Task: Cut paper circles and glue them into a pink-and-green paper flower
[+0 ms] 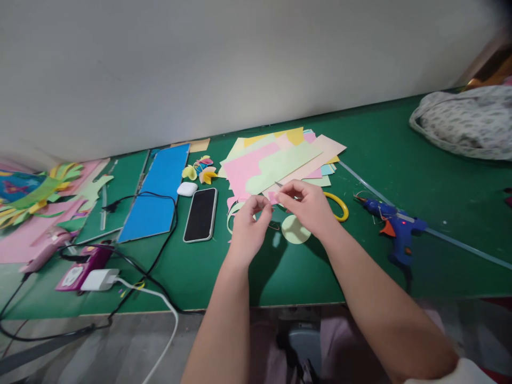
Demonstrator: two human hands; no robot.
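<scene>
Pinching one pink scrap (273, 198) in right hand (306, 205), heading and axis unreadable; curling left hand (251, 226) near one disc (296, 230), can't tell if holding

Green table (376, 133), paper (276, 165), phone (200, 215), glue gun (401, 237)

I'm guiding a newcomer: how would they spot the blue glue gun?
On the green table, look right of the person's right hand, past the yellow loop. There lies the glue gun, told from the loop by its blue body and orange trigger.
</scene>
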